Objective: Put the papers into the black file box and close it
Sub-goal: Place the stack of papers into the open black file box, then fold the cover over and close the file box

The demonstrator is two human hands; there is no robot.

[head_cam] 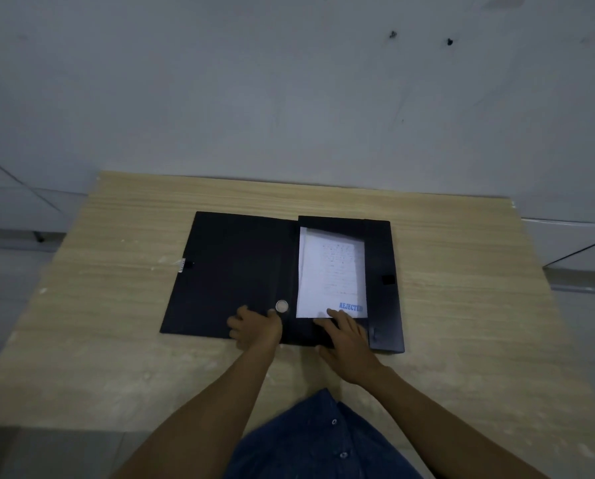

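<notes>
The black file box [380,257] lies open on the wooden table [116,305], its lid [233,271] folded flat to the left. White papers [330,271] with handwriting and a blue "REJECTED" stamp lie inside the right tray. My left hand [254,328] rests on the lid's near edge beside a round metal ring [281,306], fingers spread. My right hand [346,337] lies flat on the tray's near wall, its fingertips touching the bottom edge of the papers. Neither hand grips anything.
A small clasp [182,265] sits on the lid's left edge and a black tab [388,279] on the tray's right wall. A grey wall stands just behind the table's far edge. Bare wood surrounds the box.
</notes>
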